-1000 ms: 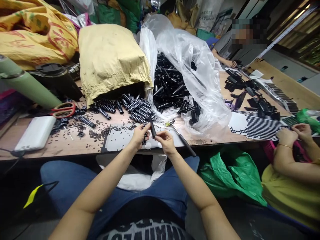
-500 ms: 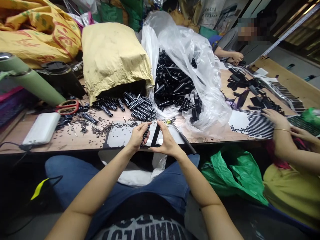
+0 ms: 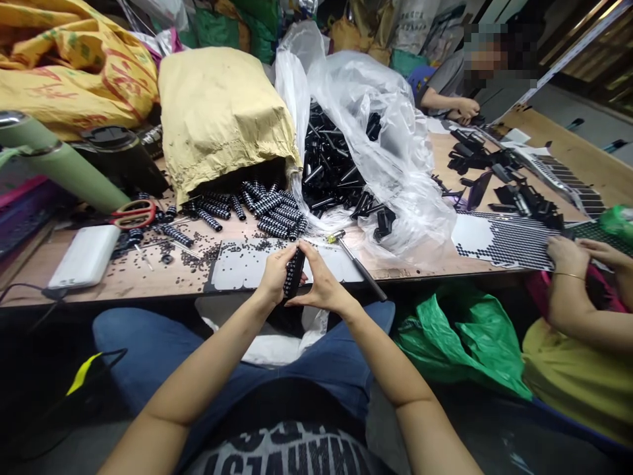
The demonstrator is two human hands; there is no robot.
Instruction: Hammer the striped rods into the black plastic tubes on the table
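At the table's front edge, my left hand (image 3: 273, 276) is closed around a black rod with pale rings (image 3: 289, 278). My right hand (image 3: 324, 285) grips a long black plastic piece (image 3: 299, 269) between thumb and fingers, and this piece lies right alongside the ringed rod. Fingers partly cover both parts, so whether they are joined I cannot tell. Beneath the hands is a white sheet (image 3: 341, 265) dotted with small black discs. Similar ringed rods (image 3: 277, 212) are heaped beyond my hands, in front of a yellow paper sack (image 3: 222, 105).
A clear plastic bag (image 3: 400, 171) spills black plastic parts (image 3: 329, 158). A small hammer (image 3: 363, 269) lies right of my hands. Scissors (image 3: 133, 212), a white power bank (image 3: 84, 256) and a green bottle (image 3: 74, 168) are at left. A co-worker's hands (image 3: 568, 254) work at right.
My right hand has moved left, bringing the black piece against the ringed rod in my left hand. At right, the co-worker's hands have drawn closer together.
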